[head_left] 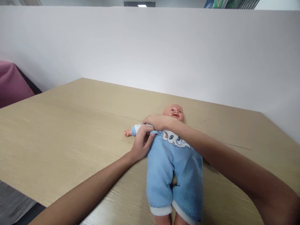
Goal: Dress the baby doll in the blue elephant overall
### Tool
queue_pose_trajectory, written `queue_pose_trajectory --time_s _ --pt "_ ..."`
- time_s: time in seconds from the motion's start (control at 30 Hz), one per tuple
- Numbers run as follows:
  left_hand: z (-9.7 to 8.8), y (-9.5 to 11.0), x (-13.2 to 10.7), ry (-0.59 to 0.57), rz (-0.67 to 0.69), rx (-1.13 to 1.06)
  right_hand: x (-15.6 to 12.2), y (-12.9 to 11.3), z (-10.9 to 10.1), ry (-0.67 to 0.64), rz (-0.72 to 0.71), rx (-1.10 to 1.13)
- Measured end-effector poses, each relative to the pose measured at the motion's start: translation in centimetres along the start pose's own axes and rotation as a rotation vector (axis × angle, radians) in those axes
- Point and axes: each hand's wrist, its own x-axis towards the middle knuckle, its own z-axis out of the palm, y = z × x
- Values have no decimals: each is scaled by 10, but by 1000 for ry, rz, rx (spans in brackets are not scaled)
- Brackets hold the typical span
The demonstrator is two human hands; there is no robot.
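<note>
A baby doll [173, 113] lies on its back on the table, its head pointing away from me. It wears fuzzy light-blue overalls [161, 168] with white cuffs and an animal face on the bib, over a white sleeve with a blue cuff. My left hand [142, 140] pinches the blue edge of the overalls at the doll's side, thumb below and fingers above. Across the doll's chest reaches my right arm, and my right hand [154, 122] bends down by the doll's shoulder. Its fingertips are mostly hidden behind the left hand. The doll's other arm is covered by my forearm.
The light wooden table [70, 125] spreads around the doll. Behind it rises a white partition [150, 47]. Pink fabric [14, 82] shows past the table's left edge, and grey floor [14, 203] at the lower left.
</note>
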Motion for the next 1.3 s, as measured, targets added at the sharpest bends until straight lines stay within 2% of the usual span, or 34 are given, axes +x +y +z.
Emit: queue_pose_trajectory --time_s 0.13,0.27,0.37,0.47,0.57,0.7,0.8,0.9,1.03,1.1,1.2,1.3 --pt "0 0 1 -3 5 -26 3 -1 5 31 16 -50" --pt "0 -1 1 -13 52 -80 -10 1 0 115 40 -76" --pt "-2 -2 -1 -37 105 -60 -30 7 -6 242 22 37" --pt "-4 -2 -5 -51 188 32 -51 14 -9 363 -17 277" --pt "-8 -4 -9 -35 301 150 -65 18 -6 401 -26 434" --pt "-13 -9 -10 67 447 225 -68 21 6 441 -50 448" --pt "-13 -11 -10 78 479 126 -64 21 16 482 -99 417" --pt "-7 -11 -10 93 321 -17 -62 22 25 491 -101 394" --pt "3 -8 -7 202 -107 -168 -63 20 28 476 -73 396" --pt "6 -6 -4 218 -274 -256 -69 16 27 501 -39 395" --pt "10 -7 0 228 -440 -438 -84 3 25 546 111 359" --pt "14 -15 2 206 -615 -622 -101 -14 26 502 244 271"
